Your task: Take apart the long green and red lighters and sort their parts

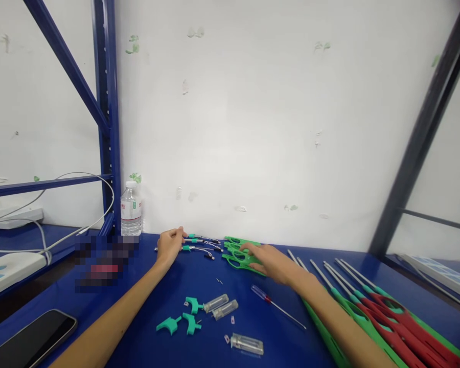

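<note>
My left hand (170,244) reaches to the back of the blue table (199,278), fingers curled over thin wire-and-nozzle parts with teal collars (199,245); whether it grips one I cannot make out. My right hand (270,261) lies palm down with fingers stretched over a small stack of green plastic handle shells (239,251). Nearer to me lie teal trigger pieces (182,317) and clear plastic tubes (224,305).
Long red and green lighter bodies with metal rods (371,312) lie in a row at right. A red-tipped screwdriver (276,305) lies in the middle. A water bottle (131,209) stands by the blue rack post. A phone (32,337) and power strip (7,268) are at left.
</note>
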Available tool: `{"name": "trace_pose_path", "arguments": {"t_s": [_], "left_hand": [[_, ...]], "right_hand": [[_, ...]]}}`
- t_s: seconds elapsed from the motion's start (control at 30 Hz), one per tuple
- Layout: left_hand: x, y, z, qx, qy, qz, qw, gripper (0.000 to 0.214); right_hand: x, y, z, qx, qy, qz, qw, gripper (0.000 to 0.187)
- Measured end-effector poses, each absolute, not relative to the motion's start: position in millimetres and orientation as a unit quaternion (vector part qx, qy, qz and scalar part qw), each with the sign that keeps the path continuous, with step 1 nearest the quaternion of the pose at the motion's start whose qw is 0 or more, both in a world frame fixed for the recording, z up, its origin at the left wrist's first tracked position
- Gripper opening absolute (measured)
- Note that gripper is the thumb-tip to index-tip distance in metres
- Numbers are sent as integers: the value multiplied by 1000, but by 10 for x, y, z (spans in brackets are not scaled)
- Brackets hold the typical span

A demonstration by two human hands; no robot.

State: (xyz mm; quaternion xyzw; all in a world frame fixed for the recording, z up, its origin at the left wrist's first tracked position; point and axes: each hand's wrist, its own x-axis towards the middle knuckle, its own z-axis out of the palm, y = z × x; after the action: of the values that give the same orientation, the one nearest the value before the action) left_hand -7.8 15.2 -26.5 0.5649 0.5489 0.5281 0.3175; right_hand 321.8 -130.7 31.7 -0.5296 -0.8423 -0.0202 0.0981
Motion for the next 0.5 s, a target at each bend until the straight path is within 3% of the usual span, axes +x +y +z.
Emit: {"name": "trace_pose_path", "arguments": {"t_s": [0.27, 0.4, 0.5], "left_hand": [[268, -388, 313, 655, 531, 490, 221, 36], [526, -1201, 576, 754, 426, 431, 255, 50], [481, -1829, 343, 777, 367, 417, 296, 58]], "right_hand": [[3122, -1214, 246, -504, -860, -16, 76, 33], [3178, -1251, 267, -510, -854, -33, 99, 30], [3279, -1279, 333, -528, -839, -56, 122, 30]]}}
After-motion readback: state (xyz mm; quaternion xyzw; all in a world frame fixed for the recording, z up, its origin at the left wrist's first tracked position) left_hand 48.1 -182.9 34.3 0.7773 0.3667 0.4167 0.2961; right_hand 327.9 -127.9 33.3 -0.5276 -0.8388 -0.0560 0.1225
